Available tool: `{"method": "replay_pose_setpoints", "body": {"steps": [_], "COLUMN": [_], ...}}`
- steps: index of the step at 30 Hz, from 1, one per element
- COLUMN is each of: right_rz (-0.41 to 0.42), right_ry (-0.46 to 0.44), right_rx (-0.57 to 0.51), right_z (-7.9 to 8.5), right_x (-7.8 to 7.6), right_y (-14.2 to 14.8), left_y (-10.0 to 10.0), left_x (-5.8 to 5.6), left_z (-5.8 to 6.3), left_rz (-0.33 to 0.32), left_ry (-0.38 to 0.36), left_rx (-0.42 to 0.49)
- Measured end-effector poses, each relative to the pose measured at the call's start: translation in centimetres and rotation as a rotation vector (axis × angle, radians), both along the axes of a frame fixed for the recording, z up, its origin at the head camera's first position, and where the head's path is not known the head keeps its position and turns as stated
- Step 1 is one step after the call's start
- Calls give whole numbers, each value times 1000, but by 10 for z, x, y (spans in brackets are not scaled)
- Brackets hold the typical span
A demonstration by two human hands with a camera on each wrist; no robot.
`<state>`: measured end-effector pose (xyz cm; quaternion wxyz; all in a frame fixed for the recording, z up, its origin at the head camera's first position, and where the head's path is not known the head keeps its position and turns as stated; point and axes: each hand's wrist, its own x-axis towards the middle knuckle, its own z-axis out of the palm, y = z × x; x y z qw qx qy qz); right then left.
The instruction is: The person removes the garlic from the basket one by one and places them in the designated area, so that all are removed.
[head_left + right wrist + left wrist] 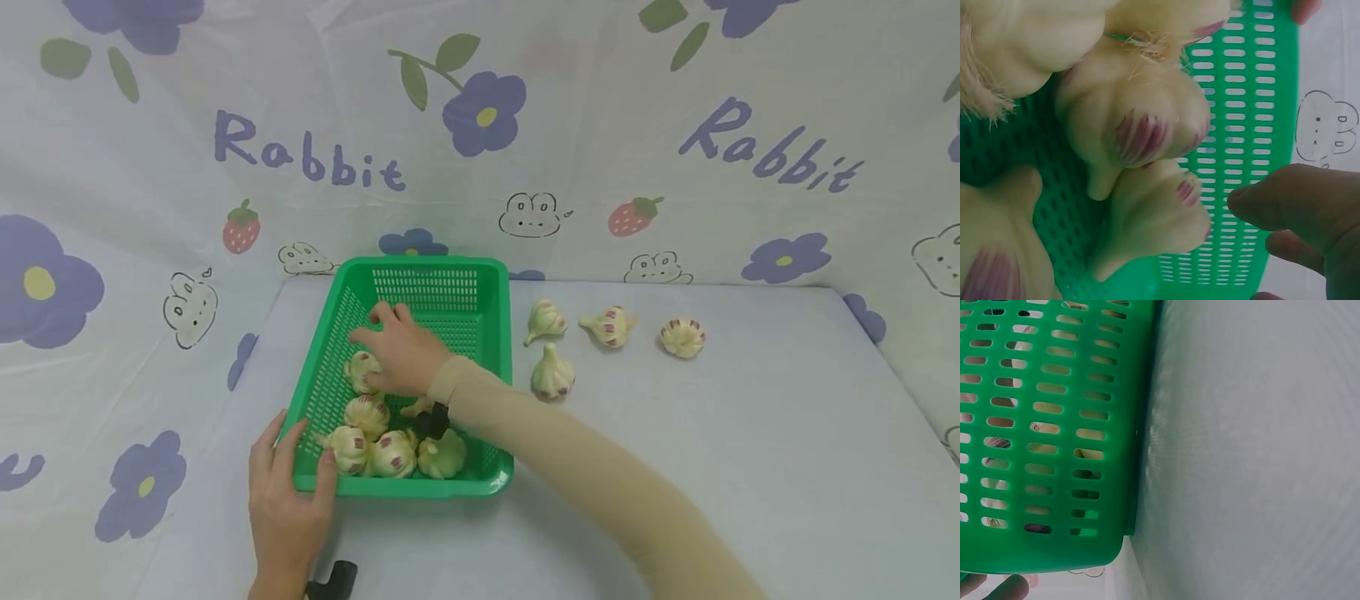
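A green plastic basket [504,358] holds several garlic bulbs, mostly gathered toward its near end. My left hand [288,500] grips the near left corner of the basket, its thumb over the front rim and its fingers along the left side. Above the basket's inside is my right hand [405,350], fingers spread and bent, with nothing held. The nearest bulb [362,371] lies just under that hand by the left wall. In the right wrist view, the thumb [1260,203] stands apart from a purple-streaked bulb [1154,222].
On the white table [720,467], right of the basket, lie a bulb [546,321] near the rim, another bulb [553,372] in front of it, and two more farther right, the last bulb [682,337] farthest out. A printed cloth wall [585,125] rises behind the table.
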<state>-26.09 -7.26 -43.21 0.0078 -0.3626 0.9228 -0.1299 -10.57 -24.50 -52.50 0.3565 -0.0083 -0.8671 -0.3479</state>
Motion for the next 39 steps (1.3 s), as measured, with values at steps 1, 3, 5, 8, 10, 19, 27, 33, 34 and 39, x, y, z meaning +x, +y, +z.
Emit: {"method": "replay_pose_setpoints", "body": {"steps": [1,3,5,8,10,19,27,33,34,39], "right_rz": [-6,-12,-12,-6,-3,-22,-5,3,6,20], "right_ry": [-15,-31,-38,-59,-73,-61,-67,-73,-72,-68], "right_rx": [2,17,41,59,64,111,118,129,130,133], "right_z": [-2,-5,-8,-10,-10,-16,-24,-25,-25,-28], "right_x": [-2,-5,-8,-11,-13,-20,-17,-16,-16,-20], "right_y": [-1,-3,-6,-10,-13,-22,-23,-23,-24,-24], "left_y": [0,1,1,0,-1,-2,0,1,1,2], "left_x": [0,0,0,0,0,-3,1,2,2,1], "left_z": [0,0,0,-2,-3,-5,-4,-4,-4,-4], "left_rz": [-2,-7,-6,-2,3,-2,18,18,17,13], "left_ry": [-1,0,-4,-8,-8,24,-31,-56,-58,-51], "left_rx": [2,4,5,7,7,20,20,33,35,39]}}
